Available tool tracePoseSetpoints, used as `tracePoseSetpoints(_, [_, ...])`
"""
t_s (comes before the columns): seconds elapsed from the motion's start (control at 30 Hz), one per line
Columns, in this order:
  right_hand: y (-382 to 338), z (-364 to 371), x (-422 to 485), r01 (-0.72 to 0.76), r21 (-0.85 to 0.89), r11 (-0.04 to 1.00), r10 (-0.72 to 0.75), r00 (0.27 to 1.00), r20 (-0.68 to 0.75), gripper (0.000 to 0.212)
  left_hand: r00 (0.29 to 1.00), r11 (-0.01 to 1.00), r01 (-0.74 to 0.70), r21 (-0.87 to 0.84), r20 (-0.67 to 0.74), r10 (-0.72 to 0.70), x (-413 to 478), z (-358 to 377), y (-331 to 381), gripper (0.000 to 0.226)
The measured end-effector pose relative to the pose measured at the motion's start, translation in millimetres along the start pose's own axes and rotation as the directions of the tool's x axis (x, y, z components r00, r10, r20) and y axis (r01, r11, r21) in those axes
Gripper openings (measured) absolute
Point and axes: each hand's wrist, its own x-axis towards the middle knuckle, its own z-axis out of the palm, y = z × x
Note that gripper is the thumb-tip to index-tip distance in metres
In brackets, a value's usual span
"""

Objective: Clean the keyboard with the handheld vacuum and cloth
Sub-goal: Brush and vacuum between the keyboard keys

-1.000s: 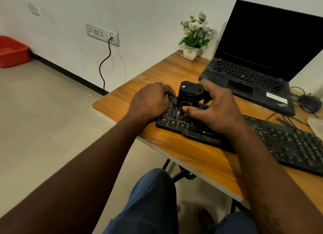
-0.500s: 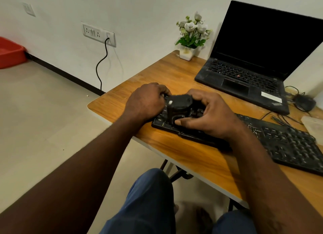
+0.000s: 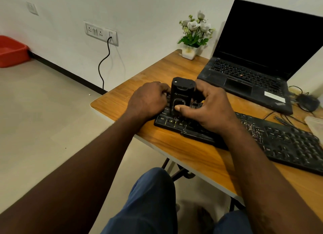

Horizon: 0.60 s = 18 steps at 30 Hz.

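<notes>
A black keyboard (image 3: pixel 279 142) lies along the front of the wooden table (image 3: pixel 188 153), with pale specks on its middle keys. A small black handheld vacuum (image 3: pixel 181 93) stands upright on the keyboard's left end. My right hand (image 3: pixel 208 107) grips the vacuum, thumb on its front and fingers behind it. My left hand (image 3: pixel 150 99) has curled fingers on the keyboard's left edge, right beside the vacuum; whether it clasps the edge is hidden. A pale cloth-like thing (image 3: pixel 315 127) shows at the right edge, cut off.
An open black laptop (image 3: pixel 253 76) sits behind the keyboard, with a flower pot (image 3: pixel 190 51) to its left and a black mouse (image 3: pixel 307 102) with cables to its right. A wall socket with a black cord (image 3: pixel 103 65) and a red tub (image 3: pixel 10 51) are on the left.
The vacuum has been tipped from leaning to standing upright on the keyboard's left end, still in my right hand. My left hand has stayed at the keyboard's left edge.
</notes>
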Motion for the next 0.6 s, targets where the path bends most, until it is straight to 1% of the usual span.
tracePoseSetpoints(0.1, [-2.2, -5.8, -5.5, 0.049, 0.046, 0.998, -0.054, 0.993, 0.104, 0.031, 0.999, 0.996, 0.03, -0.084, 0.026, -0.028, 0.7, -0.3, -2.6, 0.022])
tracePoseSetpoints(0.17, [-0.9, -11.9, -8.5, 0.031, 0.076, 0.997, -0.038, 0.995, 0.095, 0.033, 0.998, 0.991, 0.05, -0.123, 0.03, -0.046, 1.4, -0.5, -3.5, 0.027])
tracePoseSetpoints(0.27, [-3.2, -10.3, -9.3, 0.008, 0.128, 0.992, -0.017, 0.997, 0.07, 0.039, 0.997, 0.986, 0.08, -0.149, 0.028, -0.077, 2.8, 0.7, -4.6, 0.025])
tracePoseSetpoints(0.43, [-11.3, 13.3, -4.5, 0.16, 0.011, 0.987, -0.16, 0.987, 0.033, 0.034, 0.997, 0.98, 0.068, -0.187, 0.035, -0.062, 3.3, 0.0, -9.4, 0.015])
tracePoseSetpoints(0.5, [-9.1, 5.3, -4.3, 0.149, 0.006, 0.989, -0.149, 0.988, 0.048, 0.032, 0.996, 0.968, 0.086, -0.235, 0.029, -0.081, 4.2, -0.5, -10.8, 0.017])
tracePoseSetpoints(0.6, [-1.1, -18.2, -9.4, 0.069, 0.057, 0.996, -0.075, 0.991, 0.108, 0.029, 0.995, 0.963, 0.099, -0.251, 0.024, -0.097, 6.3, 1.3, -12.5, 0.021])
